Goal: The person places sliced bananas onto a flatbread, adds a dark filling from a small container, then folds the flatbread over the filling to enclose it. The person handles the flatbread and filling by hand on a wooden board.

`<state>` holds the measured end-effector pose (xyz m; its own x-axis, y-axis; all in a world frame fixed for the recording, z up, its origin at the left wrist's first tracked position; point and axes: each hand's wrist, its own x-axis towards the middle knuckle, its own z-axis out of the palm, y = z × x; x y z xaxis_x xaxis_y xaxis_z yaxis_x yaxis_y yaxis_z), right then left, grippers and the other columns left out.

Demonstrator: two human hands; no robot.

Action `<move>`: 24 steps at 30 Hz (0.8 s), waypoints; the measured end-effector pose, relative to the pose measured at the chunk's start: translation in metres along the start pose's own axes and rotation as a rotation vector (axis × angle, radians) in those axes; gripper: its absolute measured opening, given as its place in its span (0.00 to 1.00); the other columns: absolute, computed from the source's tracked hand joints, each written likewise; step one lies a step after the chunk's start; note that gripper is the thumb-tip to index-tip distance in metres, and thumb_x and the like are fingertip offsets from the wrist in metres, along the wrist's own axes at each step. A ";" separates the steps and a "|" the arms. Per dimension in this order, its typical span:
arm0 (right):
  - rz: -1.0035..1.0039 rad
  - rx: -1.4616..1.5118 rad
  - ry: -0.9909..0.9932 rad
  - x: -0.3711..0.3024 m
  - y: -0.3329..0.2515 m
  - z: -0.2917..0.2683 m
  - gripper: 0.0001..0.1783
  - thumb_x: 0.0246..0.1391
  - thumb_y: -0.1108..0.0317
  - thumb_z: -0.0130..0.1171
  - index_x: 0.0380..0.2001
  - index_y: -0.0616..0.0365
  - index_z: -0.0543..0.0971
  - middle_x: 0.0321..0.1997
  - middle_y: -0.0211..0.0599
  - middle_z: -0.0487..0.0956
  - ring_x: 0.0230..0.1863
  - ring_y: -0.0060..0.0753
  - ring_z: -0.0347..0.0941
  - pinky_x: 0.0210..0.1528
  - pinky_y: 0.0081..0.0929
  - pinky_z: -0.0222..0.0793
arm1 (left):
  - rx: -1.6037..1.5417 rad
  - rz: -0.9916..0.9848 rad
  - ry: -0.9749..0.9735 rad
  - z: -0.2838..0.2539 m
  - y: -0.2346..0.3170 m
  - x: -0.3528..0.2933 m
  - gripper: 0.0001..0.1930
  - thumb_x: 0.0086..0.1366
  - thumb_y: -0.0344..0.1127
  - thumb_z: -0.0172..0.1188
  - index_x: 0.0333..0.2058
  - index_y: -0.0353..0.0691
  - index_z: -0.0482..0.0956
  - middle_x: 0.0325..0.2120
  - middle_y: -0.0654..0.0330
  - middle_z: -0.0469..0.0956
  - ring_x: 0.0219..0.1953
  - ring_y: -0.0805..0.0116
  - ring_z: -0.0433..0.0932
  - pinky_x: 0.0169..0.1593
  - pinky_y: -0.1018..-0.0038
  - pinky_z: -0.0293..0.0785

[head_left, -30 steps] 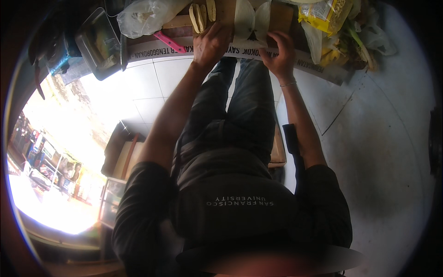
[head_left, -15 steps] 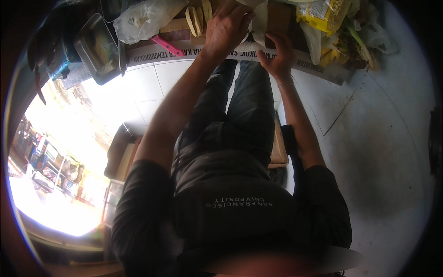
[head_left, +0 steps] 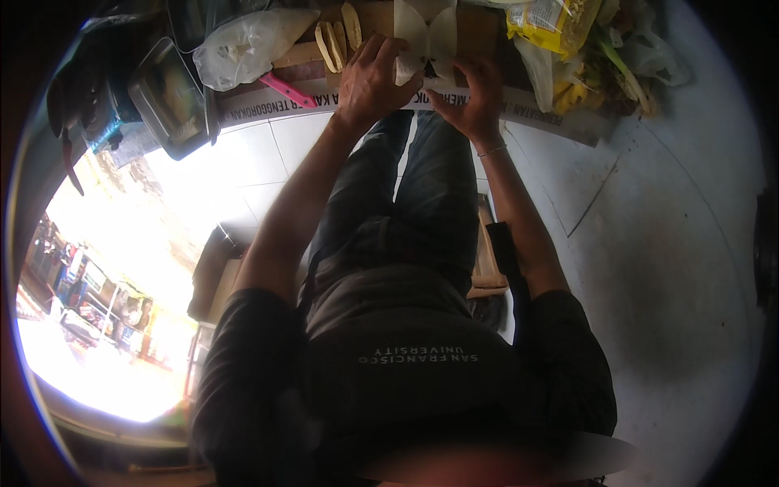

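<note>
At the top middle, pale thin sheets (head_left: 412, 28) with rounded edges lie on a brown board (head_left: 476, 32), a dark gap between them. My left hand (head_left: 372, 85) is at their left side, fingers bent and thumb stretched out toward the sheet's near edge. On the other side, my right hand (head_left: 477, 96) has its thumb and fingers apart, fingertips close to the sheets. Whether the fingertips touch the sheets is hard to see. Left of my left hand lie several long pale-yellow slices (head_left: 330, 47). A pink handle (head_left: 288, 89), perhaps a knife's, points toward that hand.
A clear plastic bag (head_left: 247, 50) and a lidded container (head_left: 172, 97) stand at the left. To the right sit a yellow packet (head_left: 560, 26) and yellowish peels with green stalks (head_left: 621, 69). A printed strip (head_left: 243, 109) runs along the near edge. White tiles (head_left: 260, 150) show below.
Both hands have drawn back toward me. My left hand has come off the sheets' middle and moved left, uncovering them. The white rolled-looking edge between the hands no longer shows.
</note>
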<state>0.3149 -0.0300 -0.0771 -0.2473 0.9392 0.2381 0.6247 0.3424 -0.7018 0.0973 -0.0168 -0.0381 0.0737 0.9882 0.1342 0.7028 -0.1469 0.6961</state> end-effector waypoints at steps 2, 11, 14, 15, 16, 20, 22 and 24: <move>0.009 0.037 0.016 0.001 -0.002 0.000 0.32 0.42 0.56 0.82 0.51 0.52 0.83 0.52 0.40 0.81 0.54 0.49 0.78 0.57 0.45 0.76 | 0.057 0.023 0.023 0.005 -0.001 -0.014 0.20 0.55 0.38 0.78 0.45 0.43 0.81 0.35 0.58 0.81 0.38 0.56 0.85 0.41 0.60 0.83; 0.041 -0.098 0.048 -0.007 -0.005 0.014 0.21 0.50 0.61 0.77 0.48 0.50 0.87 0.51 0.36 0.80 0.53 0.45 0.77 0.57 0.42 0.71 | 0.008 -0.006 0.032 0.020 -0.006 -0.030 0.16 0.55 0.34 0.73 0.44 0.42 0.87 0.39 0.57 0.82 0.43 0.54 0.83 0.47 0.59 0.83; 0.024 -0.120 0.072 -0.008 -0.008 0.018 0.19 0.51 0.63 0.75 0.49 0.47 0.89 0.49 0.34 0.80 0.51 0.43 0.77 0.55 0.41 0.70 | 0.045 0.058 0.042 0.021 -0.008 -0.027 0.15 0.56 0.31 0.72 0.44 0.45 0.89 0.38 0.59 0.82 0.42 0.57 0.83 0.46 0.61 0.83; 0.021 -0.118 0.079 -0.008 -0.009 0.020 0.19 0.52 0.64 0.75 0.49 0.45 0.89 0.49 0.34 0.80 0.51 0.42 0.77 0.55 0.41 0.70 | 0.048 0.067 0.040 0.021 -0.008 -0.028 0.15 0.57 0.32 0.70 0.45 0.47 0.89 0.38 0.60 0.82 0.42 0.57 0.83 0.45 0.61 0.83; 0.016 -0.138 0.084 -0.008 -0.011 0.022 0.19 0.52 0.65 0.74 0.50 0.45 0.90 0.49 0.34 0.80 0.50 0.42 0.77 0.54 0.41 0.69 | 0.049 0.077 0.038 0.020 -0.008 -0.028 0.16 0.58 0.32 0.69 0.46 0.49 0.90 0.38 0.61 0.82 0.41 0.58 0.82 0.44 0.62 0.83; 0.025 -0.161 0.089 -0.009 -0.014 0.027 0.20 0.50 0.67 0.72 0.48 0.40 0.90 0.48 0.30 0.80 0.51 0.39 0.77 0.55 0.42 0.68 | 0.061 0.075 -0.003 0.018 -0.007 -0.030 0.19 0.58 0.29 0.67 0.48 0.52 0.90 0.35 0.63 0.80 0.39 0.59 0.82 0.43 0.63 0.83; 0.035 -0.156 0.074 -0.009 -0.015 0.026 0.21 0.48 0.69 0.71 0.48 0.37 0.90 0.47 0.28 0.81 0.52 0.38 0.76 0.56 0.43 0.66 | 0.040 0.079 -0.009 0.017 -0.007 -0.030 0.20 0.57 0.27 0.66 0.49 0.52 0.90 0.33 0.63 0.79 0.38 0.60 0.82 0.43 0.64 0.83; 0.046 -0.157 0.044 -0.011 -0.016 0.023 0.24 0.46 0.72 0.70 0.48 0.35 0.90 0.46 0.28 0.80 0.52 0.38 0.76 0.57 0.43 0.66 | 0.000 0.074 -0.017 0.015 -0.006 -0.030 0.20 0.58 0.26 0.65 0.49 0.51 0.89 0.33 0.63 0.79 0.38 0.59 0.82 0.44 0.64 0.83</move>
<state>0.2911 -0.0462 -0.0841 -0.1853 0.9530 0.2399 0.7435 0.2956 -0.5999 0.1014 -0.0452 -0.0576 0.1378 0.9752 0.1732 0.6949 -0.2198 0.6847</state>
